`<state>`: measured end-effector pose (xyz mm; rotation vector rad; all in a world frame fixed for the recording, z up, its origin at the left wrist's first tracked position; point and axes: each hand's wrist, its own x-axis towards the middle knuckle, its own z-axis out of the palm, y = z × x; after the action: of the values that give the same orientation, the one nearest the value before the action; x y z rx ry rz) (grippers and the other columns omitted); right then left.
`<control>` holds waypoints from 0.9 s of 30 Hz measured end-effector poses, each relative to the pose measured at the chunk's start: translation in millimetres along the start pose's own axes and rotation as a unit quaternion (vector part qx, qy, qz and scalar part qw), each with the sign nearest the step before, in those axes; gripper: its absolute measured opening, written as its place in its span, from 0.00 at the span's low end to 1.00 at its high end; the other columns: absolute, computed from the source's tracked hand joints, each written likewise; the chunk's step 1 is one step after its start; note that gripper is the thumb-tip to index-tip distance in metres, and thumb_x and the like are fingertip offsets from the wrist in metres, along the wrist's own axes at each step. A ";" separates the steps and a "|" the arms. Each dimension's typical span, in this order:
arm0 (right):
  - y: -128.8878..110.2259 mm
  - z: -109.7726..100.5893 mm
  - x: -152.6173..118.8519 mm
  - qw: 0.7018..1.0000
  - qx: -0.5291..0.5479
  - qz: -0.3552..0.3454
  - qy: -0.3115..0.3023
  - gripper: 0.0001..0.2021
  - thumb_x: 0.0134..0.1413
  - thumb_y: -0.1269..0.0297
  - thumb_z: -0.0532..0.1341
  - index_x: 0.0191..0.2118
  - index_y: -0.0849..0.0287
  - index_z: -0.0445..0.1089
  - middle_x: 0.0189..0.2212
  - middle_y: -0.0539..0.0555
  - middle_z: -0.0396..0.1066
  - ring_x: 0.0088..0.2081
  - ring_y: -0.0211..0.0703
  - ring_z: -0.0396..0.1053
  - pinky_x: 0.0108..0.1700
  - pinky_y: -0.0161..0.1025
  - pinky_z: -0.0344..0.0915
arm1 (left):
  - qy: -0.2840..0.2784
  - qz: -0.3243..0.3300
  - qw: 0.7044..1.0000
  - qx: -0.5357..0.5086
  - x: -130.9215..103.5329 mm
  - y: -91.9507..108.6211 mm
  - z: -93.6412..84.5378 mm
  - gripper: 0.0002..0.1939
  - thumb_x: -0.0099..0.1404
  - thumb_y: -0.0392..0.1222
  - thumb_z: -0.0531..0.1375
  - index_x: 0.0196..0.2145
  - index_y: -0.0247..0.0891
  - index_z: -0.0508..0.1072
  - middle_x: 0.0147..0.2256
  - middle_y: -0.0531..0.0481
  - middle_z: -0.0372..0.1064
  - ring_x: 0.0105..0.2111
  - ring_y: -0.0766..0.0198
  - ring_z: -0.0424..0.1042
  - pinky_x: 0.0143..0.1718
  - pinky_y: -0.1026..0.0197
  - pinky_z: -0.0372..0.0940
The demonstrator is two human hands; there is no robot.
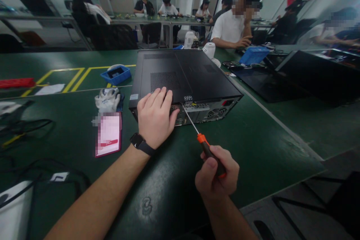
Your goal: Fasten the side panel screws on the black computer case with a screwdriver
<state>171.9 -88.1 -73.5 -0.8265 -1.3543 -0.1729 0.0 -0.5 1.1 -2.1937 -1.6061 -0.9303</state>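
A black desktop computer case (pixel 197 71) lies flat on the green table, its rear panel with ports and a fan grille facing me. My left hand (pixel 157 114) rests on the near edge of the case, fingers stretched over the top and thumb lying by the rear panel. In my right hand (pixel 221 172) is a screwdriver (pixel 206 146) with an orange and black handle, my fingers wrapped round it. Its shaft points up and away, with the tip at the upper edge of the rear panel, right of my left thumb. Whether a screw sits at the tip is too small to tell.
Left of the case are a blue tray (pixel 116 75), grey-white gloves (pixel 107 99) and a pink-edged pad (pixel 109 135). Black cables (pixel 25 123) lie farther left. Dark panels (pixel 261 82) and another blue tray (pixel 254 55) stand at right. Several people sit beyond.
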 end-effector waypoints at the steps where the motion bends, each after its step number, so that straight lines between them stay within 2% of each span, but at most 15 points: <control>1: 0.5 -1.0 -1.5 1.000 -0.012 0.000 -0.001 0.17 0.61 0.74 0.63 0.55 0.63 0.72 0.37 0.54 0.75 0.34 0.43 0.77 0.34 0.43 0.77 | 0.000 0.000 1.000 0.001 -0.1 -0.1 0.1 0.28 0.75 0.45 0.58 0.67 0.31 0.70 0.68 0.33 0.67 0.69 0.41 0.66 0.70 0.36 0.55; 4: 1.6 -2.3 -4.5 0.999 -0.035 0.006 0.003 0.16 0.63 0.71 0.63 0.56 0.63 0.72 0.36 0.53 0.75 0.32 0.41 0.76 0.33 0.41 0.76 | 0.002 0.002 1.000 0.002 -0.2 -0.4 0.5 0.28 0.75 0.45 0.58 0.68 0.31 0.69 0.68 0.33 0.67 0.69 0.41 0.66 0.70 0.36 0.55; 9: 0.1 3.4 0.3 1.000 0.021 0.008 0.007 0.15 0.67 0.64 0.60 0.56 0.62 0.71 0.39 0.56 0.75 0.34 0.44 0.76 0.33 0.45 0.76 | 0.007 0.007 1.000 0.016 0.2 -0.8 1.3 0.27 0.75 0.45 0.58 0.67 0.29 0.70 0.68 0.33 0.68 0.68 0.41 0.67 0.69 0.37 0.56; 15: -0.4 3.5 3.0 1.000 0.004 -0.006 0.012 0.14 0.65 0.71 0.60 0.55 0.62 0.72 0.39 0.56 0.76 0.35 0.42 0.76 0.34 0.43 0.75 | 0.013 0.012 1.000 0.026 -0.1 -0.6 1.6 0.27 0.75 0.45 0.59 0.66 0.29 0.71 0.67 0.33 0.69 0.68 0.41 0.68 0.69 0.39 0.57; 19: 1.1 1.4 0.9 1.000 -0.007 -0.012 0.017 0.14 0.68 0.70 0.59 0.56 0.63 0.72 0.36 0.54 0.76 0.31 0.40 0.75 0.31 0.40 0.74 | 0.016 0.014 0.999 0.030 -0.3 -0.3 1.4 0.27 0.75 0.45 0.59 0.66 0.29 0.71 0.67 0.34 0.69 0.67 0.41 0.68 0.69 0.39 0.57; 23: 0.2 3.0 0.8 1.000 0.009 -0.007 0.005 0.14 0.68 0.67 0.59 0.56 0.62 0.72 0.37 0.54 0.75 0.32 0.41 0.75 0.33 0.42 0.75 | 0.014 0.011 1.000 0.020 0.2 0.0 1.0 0.27 0.75 0.44 0.59 0.66 0.29 0.71 0.67 0.33 0.69 0.67 0.41 0.68 0.69 0.38 0.58; 27: -2.5 4.4 3.6 1.000 0.030 -0.002 0.002 0.16 0.63 0.69 0.60 0.55 0.64 0.72 0.40 0.57 0.75 0.35 0.43 0.75 0.36 0.45 0.75 | 0.011 0.004 1.000 0.003 0.5 0.2 0.2 0.27 0.74 0.44 0.59 0.66 0.31 0.71 0.67 0.33 0.69 0.68 0.40 0.68 0.69 0.36 0.57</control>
<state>167.9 -85.9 -69.3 -0.7733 -1.3509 -0.1366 0.3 -0.1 1.3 -2.1784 -1.5867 -0.9427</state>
